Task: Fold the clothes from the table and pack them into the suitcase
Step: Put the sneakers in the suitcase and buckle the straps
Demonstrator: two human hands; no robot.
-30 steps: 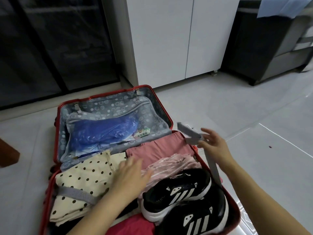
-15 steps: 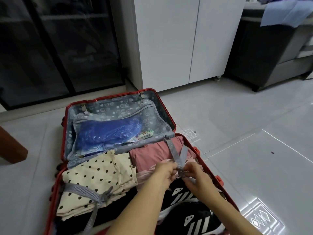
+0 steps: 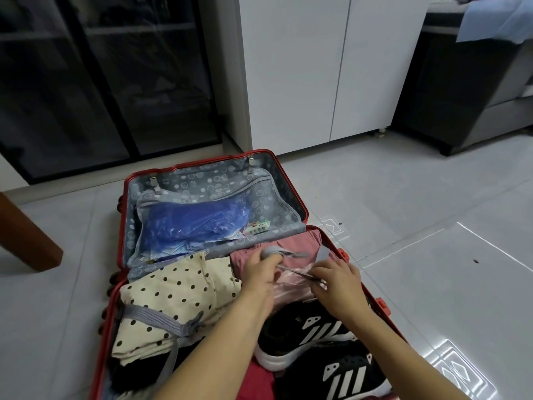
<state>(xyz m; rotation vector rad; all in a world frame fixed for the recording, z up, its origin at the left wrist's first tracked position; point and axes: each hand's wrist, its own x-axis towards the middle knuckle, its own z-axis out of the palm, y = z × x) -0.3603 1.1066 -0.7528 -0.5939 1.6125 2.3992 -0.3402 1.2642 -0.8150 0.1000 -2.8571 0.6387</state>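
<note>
Watching thru the head cam: a red hard-shell suitcase (image 3: 202, 166) lies open on the pale tiled floor (image 3: 403, 197), lid half farther from me, base half nearer. Both hands are over the base's far right corner. The left hand (image 3: 259, 272) has its fingers curled tight round a bunched bit of grey woven strap (image 3: 274, 251). The right hand (image 3: 337, 281), just beside it, pinches a thinner run of the same strap btwn thumb & fingertips. The strap is blurred, so I can't tell how it's fastened.

Clothes sit packed in the base:
- a folded dusty-pink garment (image 3: 300, 241) at far right, under the strap
- a pale pink satiny garment (image 3: 291, 287) directly below the hands
- a cream polka-dot folded garment (image 3: 173, 290) on the left w/ a 2nd grey strap (image 3: 155, 316) across it

2 black knit sneakers w/ white stripes (image 3: 302, 333) lie near right, touching each other. The lid pocket holds a crinkled blue plastic bag (image 3: 196, 220).

Beyond the case stands a white 2-door cabinet (image 3: 317, 67). A brown wooden leg (image 3: 26, 235) is at left, and a light blue cloth (image 3: 496, 21) hangs off a dark counter top right.
</note>
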